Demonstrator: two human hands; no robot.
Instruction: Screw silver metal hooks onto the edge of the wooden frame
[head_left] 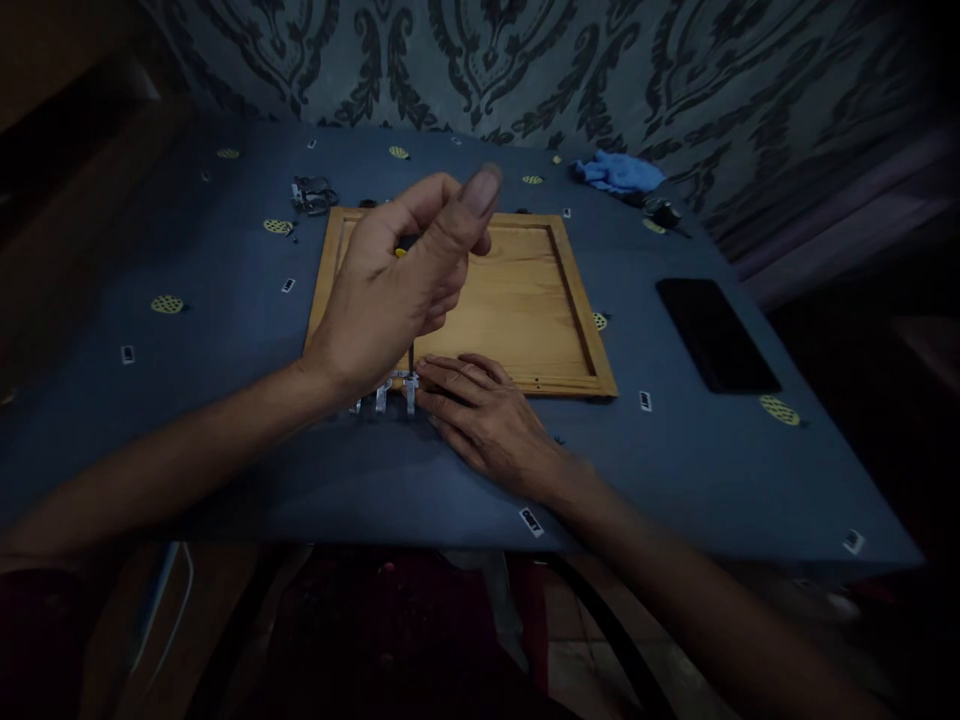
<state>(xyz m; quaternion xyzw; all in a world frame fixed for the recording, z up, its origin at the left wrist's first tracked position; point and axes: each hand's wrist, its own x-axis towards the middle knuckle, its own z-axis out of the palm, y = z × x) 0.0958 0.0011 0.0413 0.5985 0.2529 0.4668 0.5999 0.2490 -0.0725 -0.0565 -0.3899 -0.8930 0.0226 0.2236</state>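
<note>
My left hand [409, 265] is closed around a screwdriver, thumb raised. Only a bit of its black and yellow handle shows between the fingers. Its thin dark shaft [411, 356] points down, with the tip at a shiny metal hinge-like fitting [411, 392]. This fitting is at the near edge of a framed wooden panel [566, 300], left of the middle. My right hand [487, 415] lies flat across the panel's near edge, fingers stretched out and fingertips beside the fitting. Most of the handle and part of the panel are hidden behind my left hand.
A blue cloth with printed pineapples covers the table [225, 420]. A black phone [716, 335] lies on the right. At the back right are a crumpled blue cloth [619, 172] and a small dark object [664, 212]. Small metal hardware [313, 195] sits back left. A patterned wall rises behind.
</note>
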